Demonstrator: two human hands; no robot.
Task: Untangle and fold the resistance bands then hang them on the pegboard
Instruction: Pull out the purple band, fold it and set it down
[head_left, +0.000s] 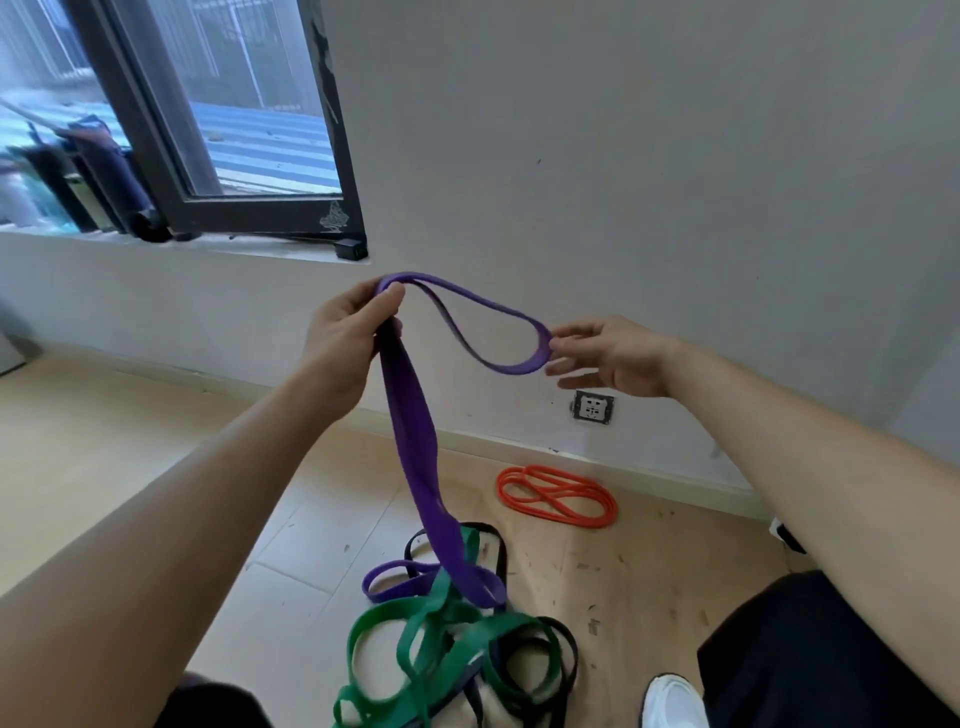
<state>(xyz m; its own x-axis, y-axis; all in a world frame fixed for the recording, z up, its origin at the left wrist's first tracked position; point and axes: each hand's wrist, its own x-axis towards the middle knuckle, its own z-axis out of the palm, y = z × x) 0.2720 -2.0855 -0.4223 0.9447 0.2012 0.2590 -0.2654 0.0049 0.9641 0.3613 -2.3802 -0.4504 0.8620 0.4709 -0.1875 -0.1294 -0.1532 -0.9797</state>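
Untangling under way: a purple band (415, 457) is lifted above the heap, its tail trailing into the green band (415, 618) and black band (566, 649) knotted on the floor (104, 441). The left hand (345, 338) clamps the top bend, seemingly to start a fold. The right hand (613, 358), held apart, meets the loop's far end with its fingertips; whether it pinches or merely props is unclear. An orange band (558, 496) lies coiled separately by the wall (675, 156).
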